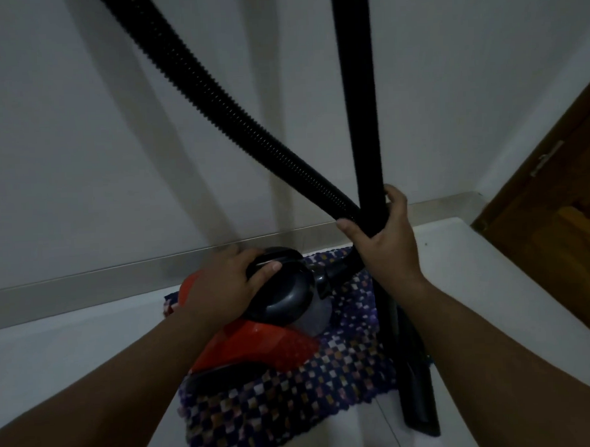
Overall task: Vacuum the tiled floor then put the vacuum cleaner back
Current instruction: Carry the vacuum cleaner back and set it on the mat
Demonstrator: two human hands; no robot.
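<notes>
A red and dark grey canister vacuum cleaner (274, 334) sits on a purple checked mat (293, 404) by the wall. My left hand (222, 286) grips the black carry handle (281, 257) on top of the canister. My right hand (388, 243) holds the upright black wand (359, 104) together with the ribbed black hose (215, 99), which crosses the wand there. The wand's nozzle (420, 403) rests on the white tiled floor (74, 358) at the mat's right edge.
A white wall (83, 147) with a grey skirting strip (121, 273) runs right behind the vacuum. A brown wooden door (554, 214) stands at the right. Bare tiles lie left and right of the mat.
</notes>
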